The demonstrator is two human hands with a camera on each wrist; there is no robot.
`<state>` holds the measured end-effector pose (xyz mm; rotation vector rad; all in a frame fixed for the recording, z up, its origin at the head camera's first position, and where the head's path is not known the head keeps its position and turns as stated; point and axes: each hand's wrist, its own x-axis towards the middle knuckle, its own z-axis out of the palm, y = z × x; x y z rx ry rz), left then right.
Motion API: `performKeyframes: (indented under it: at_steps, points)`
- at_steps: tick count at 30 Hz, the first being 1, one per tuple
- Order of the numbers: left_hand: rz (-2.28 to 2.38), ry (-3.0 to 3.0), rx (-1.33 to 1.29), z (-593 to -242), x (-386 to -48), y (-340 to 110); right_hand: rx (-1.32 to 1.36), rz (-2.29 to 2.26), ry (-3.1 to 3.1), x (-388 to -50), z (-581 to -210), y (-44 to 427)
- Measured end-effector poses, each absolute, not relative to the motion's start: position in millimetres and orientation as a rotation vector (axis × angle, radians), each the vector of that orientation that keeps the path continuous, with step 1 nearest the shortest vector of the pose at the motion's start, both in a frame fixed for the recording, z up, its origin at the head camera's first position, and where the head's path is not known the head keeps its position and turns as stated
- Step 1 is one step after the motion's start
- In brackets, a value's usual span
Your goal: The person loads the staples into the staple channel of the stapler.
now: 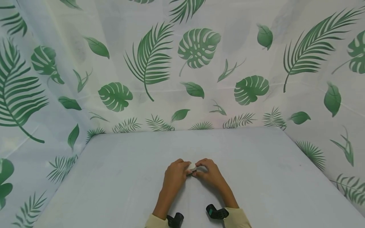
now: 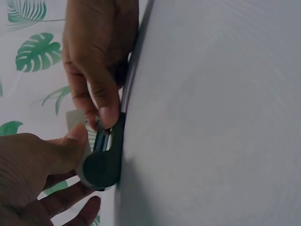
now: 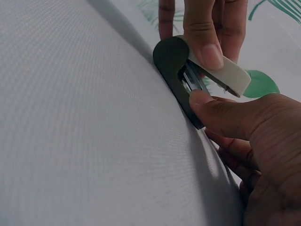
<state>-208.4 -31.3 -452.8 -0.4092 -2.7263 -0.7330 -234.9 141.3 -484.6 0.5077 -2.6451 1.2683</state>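
A small stapler with a dark base (image 3: 170,59) and a cream-white top arm (image 3: 233,76) lies between both hands at the middle of the table, its arm raised away from the base. My left hand (image 1: 174,174) pinches the white arm near the hinge end, as the left wrist view shows. From the other side my right hand (image 1: 211,174) grips the base's front end, thumb (image 3: 202,99) against the metal staple channel (image 3: 192,77). Fingers partly cover the channel, so I cannot tell whether staples are in it.
The white table (image 1: 119,177) spreads out around the hands. Behind it and along both sides hangs a white curtain (image 1: 211,104) printed with green leaves. Each wrist carries a black camera (image 1: 217,212) over a cream sleeve (image 1: 236,218).
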Motion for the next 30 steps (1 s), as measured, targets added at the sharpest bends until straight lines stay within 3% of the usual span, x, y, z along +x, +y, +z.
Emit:
performKeyframes:
  at_steps: [8,17,30]
  points:
    - [-1.294,-2.729,-0.474,-459.6,-211.3,-55.9,0.568,1.287,-2.657,-233.4,-479.8,140.7]
    - [-1.333,-2.710,-0.466,-462.4,-210.9,-60.5,0.312,1.332,-2.662,-237.0,-479.0,131.8]
    - [-1.356,-2.712,-0.399,-461.8,-211.9,-58.6,0.331,1.400,-2.656,-238.7,-477.1,132.4]
